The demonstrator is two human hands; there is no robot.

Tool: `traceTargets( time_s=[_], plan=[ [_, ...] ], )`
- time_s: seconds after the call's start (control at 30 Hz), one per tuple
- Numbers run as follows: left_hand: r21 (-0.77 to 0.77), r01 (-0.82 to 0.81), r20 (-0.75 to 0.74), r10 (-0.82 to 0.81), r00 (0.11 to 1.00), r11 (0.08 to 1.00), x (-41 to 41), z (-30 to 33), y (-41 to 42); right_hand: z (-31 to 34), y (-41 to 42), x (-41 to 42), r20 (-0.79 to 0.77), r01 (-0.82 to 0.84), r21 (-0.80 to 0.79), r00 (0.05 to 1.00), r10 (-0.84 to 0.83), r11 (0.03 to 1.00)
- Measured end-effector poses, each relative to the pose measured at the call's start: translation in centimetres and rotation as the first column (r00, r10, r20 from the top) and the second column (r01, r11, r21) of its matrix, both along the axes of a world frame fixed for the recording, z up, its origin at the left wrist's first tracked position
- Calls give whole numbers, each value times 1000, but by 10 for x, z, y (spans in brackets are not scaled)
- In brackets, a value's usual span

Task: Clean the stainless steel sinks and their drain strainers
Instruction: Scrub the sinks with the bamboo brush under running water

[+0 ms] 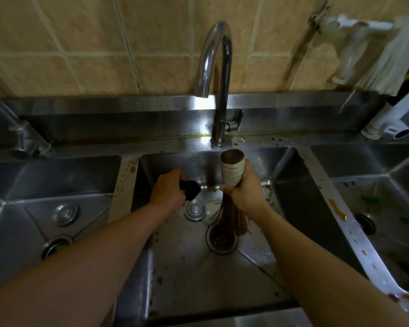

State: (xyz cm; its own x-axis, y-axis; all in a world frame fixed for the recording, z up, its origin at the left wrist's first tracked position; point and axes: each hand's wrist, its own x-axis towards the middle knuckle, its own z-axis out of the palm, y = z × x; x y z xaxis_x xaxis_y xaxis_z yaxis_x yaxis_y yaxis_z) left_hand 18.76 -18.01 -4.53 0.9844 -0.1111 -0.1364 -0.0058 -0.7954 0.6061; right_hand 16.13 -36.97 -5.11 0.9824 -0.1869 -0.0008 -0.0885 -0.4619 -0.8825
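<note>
Bamboo brush point(232, 185) is feeling light and stiff; I'm gripping its bound handle, left hand point(169, 193) clutching something dark point(189, 189)

Middle sink point(257, 263) under faucet point(219, 74): right hand point(244, 188) grips bamboo brush point(232, 185), bristles over drain strainer point(221, 239); left hand point(169, 192) holds black object point(190, 190), loose stopper point(194, 209) just below.
</note>
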Motion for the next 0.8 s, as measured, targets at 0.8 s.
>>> traceTargets(
  time_s=[0.8],
  plan=[
    [54,-24,-20,25,999,998,-18,-18,12,-5,23,-9,-30,46,-82,998,-49,996]
  ],
)
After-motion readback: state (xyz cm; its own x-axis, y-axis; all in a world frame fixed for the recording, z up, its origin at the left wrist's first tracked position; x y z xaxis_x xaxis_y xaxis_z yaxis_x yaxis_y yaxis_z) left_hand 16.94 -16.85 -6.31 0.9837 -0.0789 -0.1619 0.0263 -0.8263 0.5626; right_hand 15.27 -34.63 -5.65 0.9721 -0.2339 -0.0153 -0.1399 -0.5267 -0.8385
